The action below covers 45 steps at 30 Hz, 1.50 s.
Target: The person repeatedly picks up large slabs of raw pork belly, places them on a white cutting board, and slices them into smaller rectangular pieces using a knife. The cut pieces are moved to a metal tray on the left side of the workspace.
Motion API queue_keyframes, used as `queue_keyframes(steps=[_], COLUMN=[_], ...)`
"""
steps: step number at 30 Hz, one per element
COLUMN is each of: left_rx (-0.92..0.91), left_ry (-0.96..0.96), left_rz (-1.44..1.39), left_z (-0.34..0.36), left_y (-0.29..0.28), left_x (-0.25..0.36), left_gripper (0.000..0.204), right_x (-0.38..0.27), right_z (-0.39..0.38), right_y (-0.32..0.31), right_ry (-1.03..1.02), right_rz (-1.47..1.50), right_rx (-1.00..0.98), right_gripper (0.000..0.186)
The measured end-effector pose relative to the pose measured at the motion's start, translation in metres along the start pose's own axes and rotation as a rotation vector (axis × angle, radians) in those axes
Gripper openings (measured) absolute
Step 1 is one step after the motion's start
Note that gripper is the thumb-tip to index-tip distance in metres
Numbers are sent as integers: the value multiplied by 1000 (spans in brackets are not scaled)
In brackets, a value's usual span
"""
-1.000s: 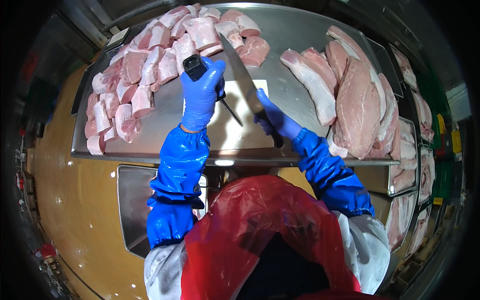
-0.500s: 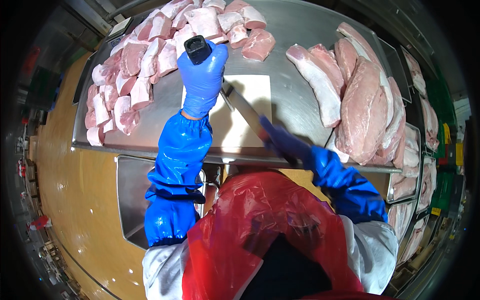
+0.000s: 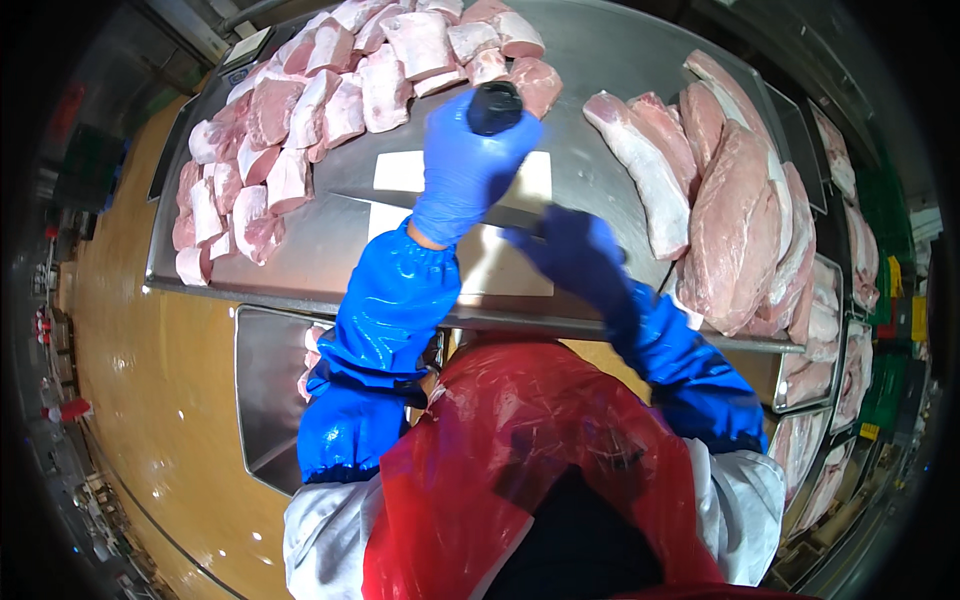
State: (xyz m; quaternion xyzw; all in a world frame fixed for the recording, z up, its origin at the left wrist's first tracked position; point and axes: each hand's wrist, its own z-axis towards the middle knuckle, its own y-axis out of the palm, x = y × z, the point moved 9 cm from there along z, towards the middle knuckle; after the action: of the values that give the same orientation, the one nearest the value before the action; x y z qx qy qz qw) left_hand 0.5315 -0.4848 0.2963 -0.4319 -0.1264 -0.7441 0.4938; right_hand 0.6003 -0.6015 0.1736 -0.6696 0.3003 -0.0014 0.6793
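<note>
My left hand (image 3: 470, 165), in a blue glove, is closed around the black handle of a honing steel (image 3: 495, 108) over the white cutting board (image 3: 520, 278). Its rod is hidden beneath the hand. A knife (image 3: 512, 216) is gripped in my gloved right hand (image 3: 578, 255), to the right and nearer to me. The blade runs leftward under my left hand, and its tip shows beyond my wrist. Whether blade and rod touch cannot be seen. Cut pork pieces (image 3: 275, 112) lie at the left and far side, the closest just beyond my left hand.
Long uncut pork loins (image 3: 735, 225) are piled on the right of the steel table (image 3: 590, 60). Trays of meat (image 3: 808, 375) stand beyond its right end. Below the near edge at left is a metal bin (image 3: 275, 400) with some meat inside.
My left hand has moved right with the honing steel. The knife has swung from slanting toward the far left to lying nearly crosswise beneath that hand.
</note>
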Motion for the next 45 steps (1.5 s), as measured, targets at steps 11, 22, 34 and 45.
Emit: queue_keyframes(steps=[11,22,34,45], left_rx=[-107,29,49,96], left_ry=[36,-194,-185,260], left_rz=[-111,-466,-533,-489], left_z=[-25,-30,-27,-22], left_y=[-12,-35,-71,-84], left_x=[15,-29,0,55], left_gripper=[15,11,14,18], right_x=[7,54,115,109], right_z=[29,-26,-58,-47], right_y=[13,24,48,91], right_ry=[105,103,14,-53], right_rz=[819,-71,230,230], right_rx=[-252,-162,-137,-214], right_gripper=[71,62,40,55])
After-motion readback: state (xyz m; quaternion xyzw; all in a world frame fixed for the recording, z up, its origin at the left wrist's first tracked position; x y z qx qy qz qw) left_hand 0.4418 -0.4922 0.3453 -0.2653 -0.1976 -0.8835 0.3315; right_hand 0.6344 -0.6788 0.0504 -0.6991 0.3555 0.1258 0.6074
